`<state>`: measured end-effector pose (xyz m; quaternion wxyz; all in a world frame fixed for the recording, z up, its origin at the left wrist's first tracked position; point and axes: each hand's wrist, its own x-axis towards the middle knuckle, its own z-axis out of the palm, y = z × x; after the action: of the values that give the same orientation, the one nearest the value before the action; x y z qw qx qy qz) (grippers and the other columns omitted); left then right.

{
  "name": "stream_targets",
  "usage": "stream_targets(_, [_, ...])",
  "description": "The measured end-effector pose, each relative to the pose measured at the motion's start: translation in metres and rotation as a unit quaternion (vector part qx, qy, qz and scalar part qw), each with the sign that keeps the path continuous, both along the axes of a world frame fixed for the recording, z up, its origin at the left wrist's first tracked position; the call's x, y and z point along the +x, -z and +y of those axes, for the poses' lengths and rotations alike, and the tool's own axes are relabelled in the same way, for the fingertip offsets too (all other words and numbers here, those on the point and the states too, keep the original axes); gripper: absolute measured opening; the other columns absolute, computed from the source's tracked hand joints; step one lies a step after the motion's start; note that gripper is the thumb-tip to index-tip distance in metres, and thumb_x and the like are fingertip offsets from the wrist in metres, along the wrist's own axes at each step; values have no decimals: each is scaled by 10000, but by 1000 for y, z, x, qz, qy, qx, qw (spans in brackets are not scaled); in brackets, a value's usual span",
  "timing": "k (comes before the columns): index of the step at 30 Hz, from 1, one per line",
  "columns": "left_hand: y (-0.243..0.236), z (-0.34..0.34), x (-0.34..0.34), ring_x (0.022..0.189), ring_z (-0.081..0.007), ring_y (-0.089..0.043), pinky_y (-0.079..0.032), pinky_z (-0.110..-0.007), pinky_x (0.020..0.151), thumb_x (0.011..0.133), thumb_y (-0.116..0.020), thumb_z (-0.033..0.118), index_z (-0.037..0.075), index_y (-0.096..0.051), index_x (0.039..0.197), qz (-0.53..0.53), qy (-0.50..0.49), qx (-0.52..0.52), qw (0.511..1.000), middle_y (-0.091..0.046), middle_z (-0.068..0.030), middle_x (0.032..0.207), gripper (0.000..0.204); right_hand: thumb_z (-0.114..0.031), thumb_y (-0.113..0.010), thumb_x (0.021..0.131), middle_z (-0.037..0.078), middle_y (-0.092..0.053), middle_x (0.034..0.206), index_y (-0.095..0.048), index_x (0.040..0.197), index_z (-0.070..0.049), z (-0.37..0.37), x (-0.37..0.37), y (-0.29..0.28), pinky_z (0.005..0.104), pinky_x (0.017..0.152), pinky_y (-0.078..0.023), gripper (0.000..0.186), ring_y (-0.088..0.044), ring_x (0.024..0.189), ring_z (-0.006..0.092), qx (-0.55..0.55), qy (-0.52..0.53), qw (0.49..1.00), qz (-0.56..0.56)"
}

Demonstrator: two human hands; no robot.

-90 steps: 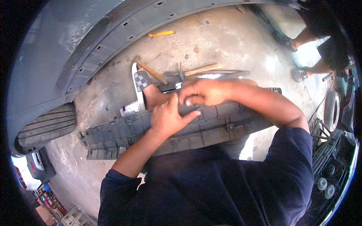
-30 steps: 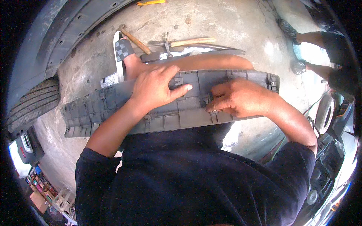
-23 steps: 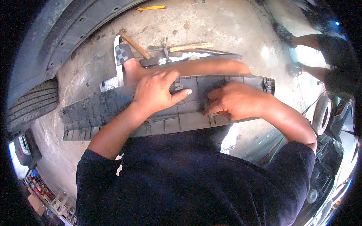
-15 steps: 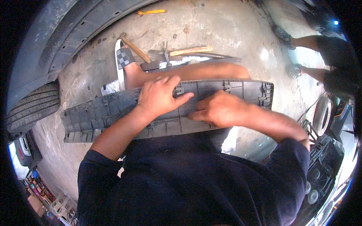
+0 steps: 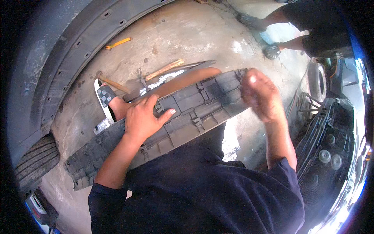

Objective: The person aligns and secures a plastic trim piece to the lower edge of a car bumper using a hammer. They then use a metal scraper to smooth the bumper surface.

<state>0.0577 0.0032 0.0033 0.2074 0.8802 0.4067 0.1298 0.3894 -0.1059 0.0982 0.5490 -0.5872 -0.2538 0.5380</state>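
A long dark grey plastic trim panel (image 5: 183, 134), its ribbed and clipped side facing up, lies slantwise across my lap with its right end farther away. My left hand (image 5: 143, 120) rests on the panel left of its middle, fingers and thumb spread, fingertips near the far edge. At the far right end my right hand (image 5: 261, 95) is closed around the panel's corner; it is blurred, and its fingertips are partly hidden. Beyond the panel, a hammer (image 5: 163, 69) with a wooden handle lies on the floor beside my leg.
Grey car bodywork (image 5: 89, 43) curves along the upper left, above a tyre (image 5: 37, 158). An orange-yellow tool (image 5: 118, 43) lies on the concrete floor. At upper right another person's legs (image 5: 276, 19) show. Black car parts (image 5: 323, 144) and a standing tyre (image 5: 316, 80) are at right.
My right hand has gone from the panel's middle to its right end. The panel now slants more, its right end farther from me. The view has also shifted.
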Motion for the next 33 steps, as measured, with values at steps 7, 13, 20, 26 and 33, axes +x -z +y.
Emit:
stream_targets(7, [0, -2, -3, 925, -436, -738, -581, -536, 782, 900, -741, 622, 26, -683, 1138, 14, -13, -4, 1000, -756, -229, 983, 644, -496, -623, 1027, 210, -771, 927, -733, 1022, -46, 17, 31, -3, 522, 815, -570, 463, -751, 919, 426, -235, -157, 669, -688])
stream_targets(13, [3, -7, -11, 916, -425, -739, -586, -531, 780, 913, -715, 632, 30, -671, 1092, -7, -12, 14, 1000, -750, -216, 963, 629, -373, -610, 1018, 205, -781, 967, -767, 1052, -59, 41, 8, 10, 493, 875, -608, 353, -766, 949, 397, -277, -303, 491, -768])
stream_targets(20, [8, -9, -10, 942, -364, -746, -599, -495, 788, 932, -654, 673, 35, -664, 1010, 33, -20, 16, 999, -751, -175, 958, 642, -339, -628, 983, 198, -782, 1009, -778, 1132, -84, 47, 15, 10, 502, 889, -613, 331, -767, 952, 394, -279, -321, 510, -748])
stream_targets(26, [12, -10, -11, 945, -376, -741, -597, -496, 798, 927, -656, 677, 41, -669, 1023, 17, -16, 37, 999, -750, -185, 974, 643, -375, -644, 963, 199, -771, 965, -769, 1082, -79, 34, 16, 12, 509, 853, -615, 342, -755, 923, 412, -245, -303, 535, -750])
stream_targets(33, [9, -4, -12, 932, -391, -744, -598, -509, 790, 924, -656, 682, 52, -669, 1028, 0, -25, 37, 999, -744, -202, 1001, 638, -318, -657, 918, 169, -740, 881, -730, 994, -49, 37, -89, 0, 465, 758, -584, 288, -739, 814, 341, -27, -353, 677, -645])
